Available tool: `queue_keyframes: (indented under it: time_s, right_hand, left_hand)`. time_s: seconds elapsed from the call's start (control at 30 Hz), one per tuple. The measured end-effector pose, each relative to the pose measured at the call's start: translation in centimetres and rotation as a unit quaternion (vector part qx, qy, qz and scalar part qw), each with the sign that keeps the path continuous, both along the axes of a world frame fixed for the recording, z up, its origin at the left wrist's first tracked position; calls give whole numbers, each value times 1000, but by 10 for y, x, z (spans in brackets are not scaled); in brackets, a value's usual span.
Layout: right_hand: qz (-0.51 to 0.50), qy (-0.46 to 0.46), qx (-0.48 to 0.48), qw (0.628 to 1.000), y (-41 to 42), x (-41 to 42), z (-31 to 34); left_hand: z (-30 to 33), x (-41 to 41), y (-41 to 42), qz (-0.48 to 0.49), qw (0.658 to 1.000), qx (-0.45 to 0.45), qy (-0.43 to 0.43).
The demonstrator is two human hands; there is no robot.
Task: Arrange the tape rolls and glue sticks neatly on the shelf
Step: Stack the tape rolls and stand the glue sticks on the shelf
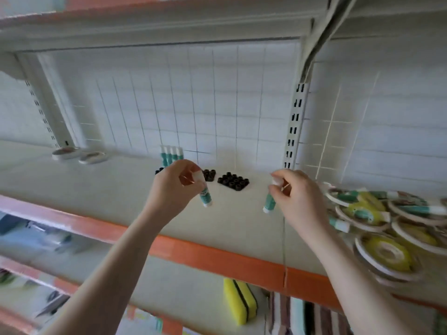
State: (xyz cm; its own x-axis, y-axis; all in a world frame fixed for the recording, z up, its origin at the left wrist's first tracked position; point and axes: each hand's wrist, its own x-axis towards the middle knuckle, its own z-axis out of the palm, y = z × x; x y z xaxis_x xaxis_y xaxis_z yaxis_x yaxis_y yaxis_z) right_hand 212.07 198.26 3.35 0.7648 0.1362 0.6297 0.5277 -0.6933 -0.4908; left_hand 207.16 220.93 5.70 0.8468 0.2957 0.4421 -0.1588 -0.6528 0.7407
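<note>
My left hand (pixel 177 182) pinches a white and teal glue stick (pixel 205 195) by its cap, above the white shelf (pixel 96 189). A second glue stick (pixel 269 203) hangs from my right hand (pixel 294 192), which grips its top end. Several glue sticks (pixel 171 155) stand upright in a row at the back, in front of the wire grid. Black holder trays (pixel 233 181) lie on the shelf between my hands. At the right lies a loose heap of tape rolls (pixel 382 252) mixed with more glue sticks (pixel 433 209). Two tape rolls (pixel 66 153) lie flat at the back left.
The shelf has an orange front edge (pixel 217 258). A slotted upright post (pixel 294 131) stands at the back right. On the shelf below lie a yellow sponge (pixel 238 301), striped cloths (pixel 312 315) and other goods. Another shelf board (pixel 145 27) runs overhead.
</note>
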Motion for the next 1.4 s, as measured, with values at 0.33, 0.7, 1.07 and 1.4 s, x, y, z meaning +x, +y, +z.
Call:
queue_keyframes:
  time_s: [0.33, 0.7, 1.07, 1.4]
  right_hand:
    - [-26, 54, 1, 998, 147, 17, -5]
    - [4, 60, -29, 998, 228, 88, 19]
    - [53, 90, -47, 993, 318, 154, 21]
    - [11, 106, -94, 990, 340, 160, 4]
  left_hand:
    - [-11, 14, 156, 24, 1000, 1, 14]
    - [-19, 74, 219, 27, 999, -2, 38]
    - [-27, 117, 279, 41, 998, -4, 41]
    - [-48, 132, 301, 0, 999, -43, 25]
